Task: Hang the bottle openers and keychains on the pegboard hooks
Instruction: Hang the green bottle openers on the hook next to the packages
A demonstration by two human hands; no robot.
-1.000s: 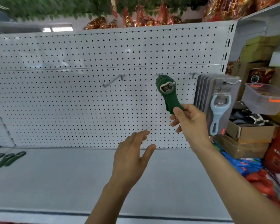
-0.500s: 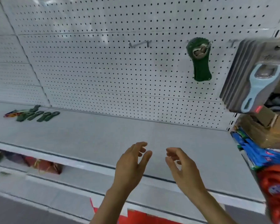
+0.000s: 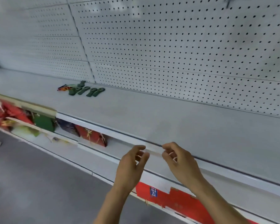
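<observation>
Left hand: our left hand [image 3: 131,167] hangs in front of the shelf edge, fingers loosely curled, holding nothing.
Right hand: our right hand [image 3: 179,162] sits just beside it, fingers also loosely curled and empty; the two hands are close but apart.
Bottle openers: a row of dark green bottle openers [image 3: 86,91] lies flat on the shelf [image 3: 168,120] at the far left, near the foot of the pegboard [image 3: 168,46], well apart from both our hands.
Keychains: a small red and orange bundle [image 3: 62,88] lies just left of the openers; we cannot tell through the blur whether it is the keychains.
Pegboard: the white perforated panel fills the upper part of our view.
Below the shelf: red, green and dark boxes [image 3: 90,136] stand on the lower level, and a red carton [image 3: 168,198] shows under our wrists.
</observation>
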